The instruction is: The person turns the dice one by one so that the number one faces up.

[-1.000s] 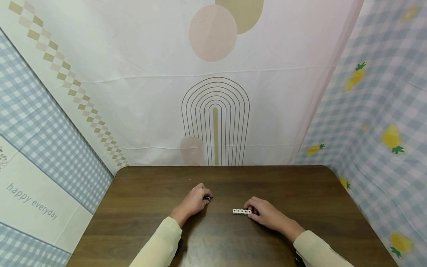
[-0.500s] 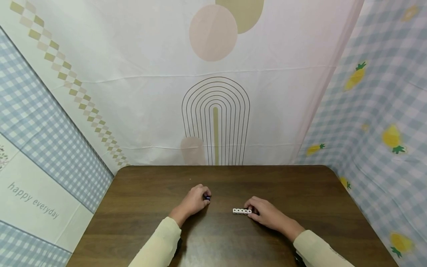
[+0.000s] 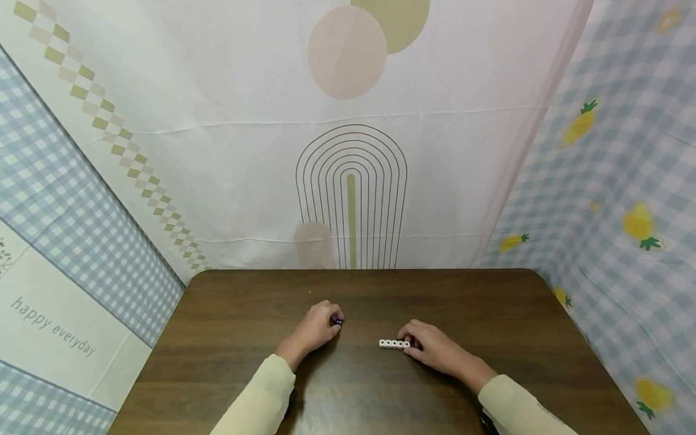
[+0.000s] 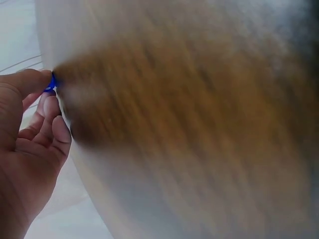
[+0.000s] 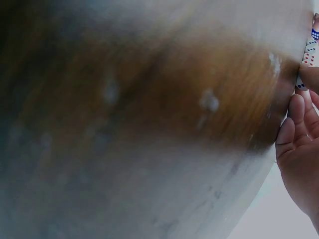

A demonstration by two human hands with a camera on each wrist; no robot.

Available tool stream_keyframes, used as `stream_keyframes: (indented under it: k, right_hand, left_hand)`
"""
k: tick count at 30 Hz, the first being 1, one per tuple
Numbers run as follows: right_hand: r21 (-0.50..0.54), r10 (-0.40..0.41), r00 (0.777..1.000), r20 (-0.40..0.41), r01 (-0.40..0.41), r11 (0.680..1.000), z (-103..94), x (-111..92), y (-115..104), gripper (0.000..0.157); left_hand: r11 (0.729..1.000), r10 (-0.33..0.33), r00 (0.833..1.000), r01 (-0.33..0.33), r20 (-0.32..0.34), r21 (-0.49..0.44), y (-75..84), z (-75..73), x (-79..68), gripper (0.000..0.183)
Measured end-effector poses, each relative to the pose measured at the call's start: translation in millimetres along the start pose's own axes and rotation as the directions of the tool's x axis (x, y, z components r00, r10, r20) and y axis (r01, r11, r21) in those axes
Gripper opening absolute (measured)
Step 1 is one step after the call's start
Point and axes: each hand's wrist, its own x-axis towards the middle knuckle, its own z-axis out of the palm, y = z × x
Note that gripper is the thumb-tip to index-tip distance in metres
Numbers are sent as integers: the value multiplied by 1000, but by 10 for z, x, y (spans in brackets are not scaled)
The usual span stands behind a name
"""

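My left hand [image 3: 317, 326] is left of the table's middle, with a small blue die [image 3: 338, 322] pinched between thumb and fingers. In the left wrist view the blue die [image 4: 51, 83] shows only in part between the fingertips. Right of it, a short straight row of white dice [image 3: 394, 344] lies on the table. My right hand [image 3: 433, 345] pinches the right end of this row, fingers behind and thumb in front. The right wrist view shows white dice [image 5: 309, 59] with red and blue dots at its right edge, partly covered by the thumb.
The brown wooden table [image 3: 462, 302] reaches back to a white patterned cloth [image 3: 244, 181]. Blue checked cloth with pineapples [image 3: 598, 181] hangs on the right, and another checked cloth [image 3: 65, 181] on the left.
The blue die has turned a little in my left fingers, and that hand has drawn slightly left. My right hand and the white row have stayed put.
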Motion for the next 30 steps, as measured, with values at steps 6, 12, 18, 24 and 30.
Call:
stream_keyframes:
  k: [6,12,18,24,30]
  right_hand:
    - [7,-3,1000,-2,3,1000,-3,3,-12,21]
    - [6,-12,1000,-6,12,1000,0,-2,-7,21]
    - [-2,-16,1000,-10,16,1000,5,-2,3,22]
    - [-6,-7,1000,-6,7,1000,8,1,-1,22]
    - [-13,-13,1000,-14,13,1000,7,-4,-5,22]
  left_hand:
    - [1000,11,1000,-11,2,19,-2,18,13,11]
    - [998,12,1000,-13,13,55,28,24,18,14]
    - [993,49,999,-50,12,108,45,30,11,17]
    - [991,70,997,-72,24,110,50,19,-19,25]
    - [995,51,998,-54,34,86,27,20,-37,26]
